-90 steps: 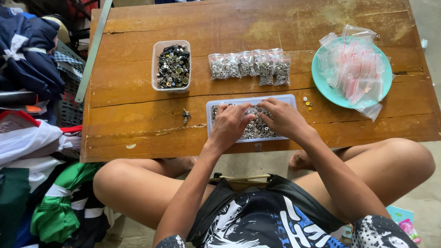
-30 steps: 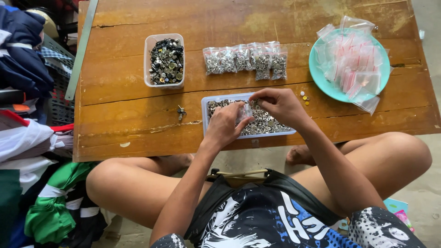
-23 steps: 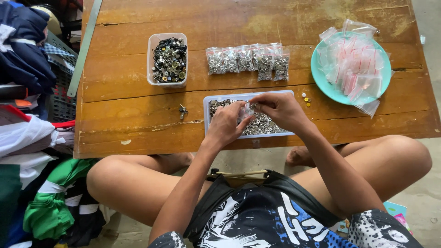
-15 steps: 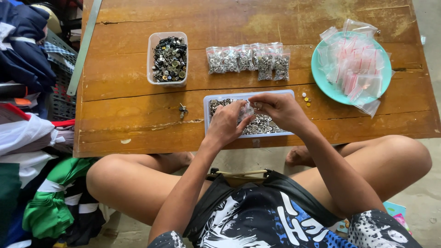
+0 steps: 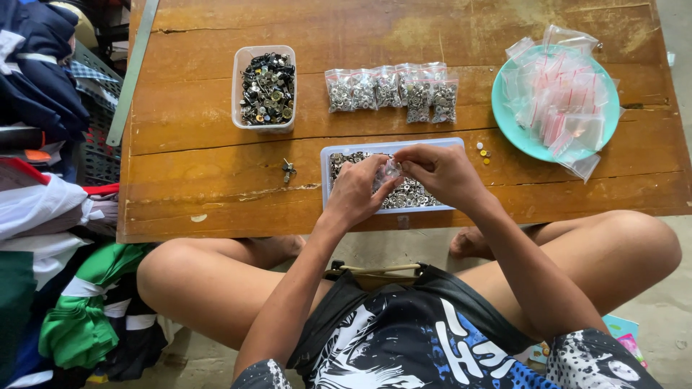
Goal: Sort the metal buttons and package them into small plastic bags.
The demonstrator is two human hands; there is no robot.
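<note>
Both hands work over a shallow pale tray full of small silver metal snaps, near the front edge of a low wooden table. My left hand pinches a small clear plastic bag above the tray. My right hand meets it from the right, fingertips closed at the bag's mouth. What the right fingers hold is too small to see.
A row of filled clear bags lies behind the tray. A white tub of dark and silver snaps stands back left. A teal plate at the right carries empty zip bags. A few loose snaps lie nearby. Clothes pile at left.
Three seconds ago both hands were down in the tray; they have since lifted a little and come together on the small bag. Over the last second they have barely moved.
</note>
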